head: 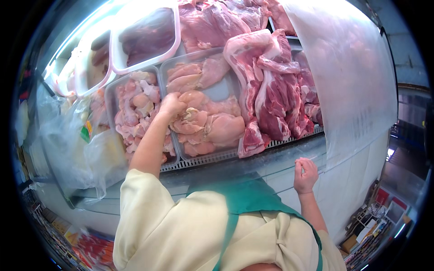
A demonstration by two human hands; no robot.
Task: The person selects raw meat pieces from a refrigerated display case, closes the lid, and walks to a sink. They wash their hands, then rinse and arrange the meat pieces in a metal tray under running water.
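Observation:
My left hand point(173, 105) reaches into a clear plastic tray of raw chicken breast fillets point(222, 127), its fingers closed on the edge of a fillet at the tray's left side. Beside it on the left is a clear tray holding raw chicken pieces with bone point(139, 111). My right hand point(306, 174) is curled in front of the display case's front edge, away from the meat; whether anything small is in its fingers cannot be told. Slabs of red meat with fat point(271, 91) lie right of the fillets.
White-rimmed tubs point(145, 37) of dark red meat stand at the back left. Plastic bags point(98, 149) lie at the left. A translucent plastic sheet point(356, 84) hangs at the right. More pink meat point(213, 23) lies at the back. A glass edge point(217, 185) runs along the front.

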